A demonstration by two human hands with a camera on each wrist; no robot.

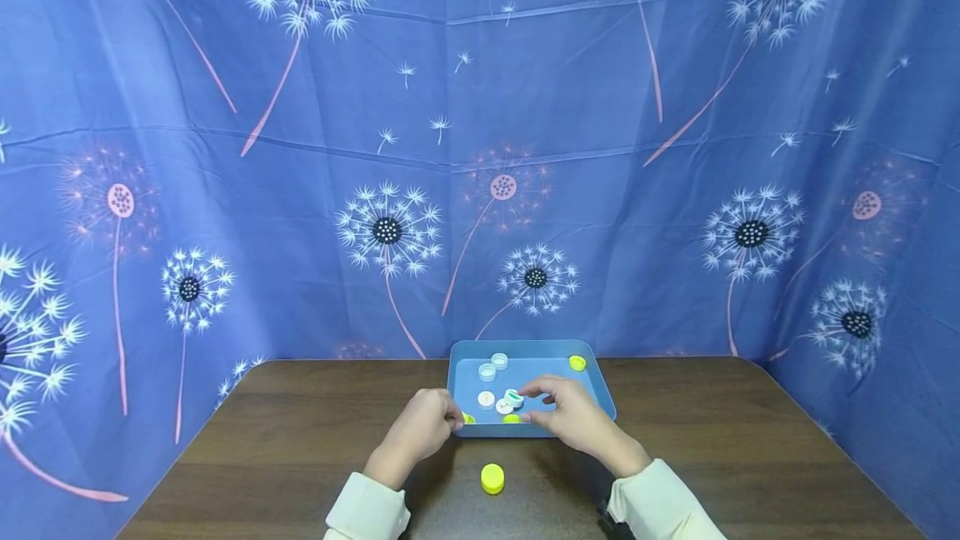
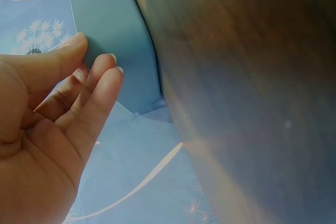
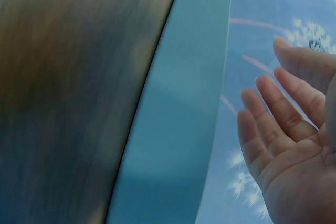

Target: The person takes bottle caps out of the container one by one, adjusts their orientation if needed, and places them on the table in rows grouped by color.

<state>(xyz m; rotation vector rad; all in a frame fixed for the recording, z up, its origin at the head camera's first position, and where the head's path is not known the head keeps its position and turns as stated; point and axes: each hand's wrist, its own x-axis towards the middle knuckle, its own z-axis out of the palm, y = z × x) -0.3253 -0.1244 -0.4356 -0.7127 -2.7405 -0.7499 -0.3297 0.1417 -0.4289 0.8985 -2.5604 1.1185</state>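
Note:
My left hand [image 1: 422, 426] is at the near left corner of the blue tray [image 1: 532, 348], its fingertips beside a yellow cap [image 1: 469, 418]. In the left wrist view the thumb lies against the tray's wall by the rim; the index fingertip is hidden, so I cannot tell what it pinches. My right hand [image 1: 573, 415] hovers over the tray's near right part, thumb and fingers apart, palm bare in the right wrist view. By its fingertips are a white cap with green marking [image 1: 513, 397] and a yellow cap [image 1: 512, 419]. White round pieces [image 1: 486, 399] lie nearby.
Another yellow cap [image 1: 492, 479] sits on the brown wooden table [image 1: 712, 440], in front of the tray. Two pale caps [image 1: 487, 372] and a yellow cap [image 1: 577, 362] lie toward the tray's back. A blue dandelion-patterned cloth [image 1: 615, 257] hangs behind the table.

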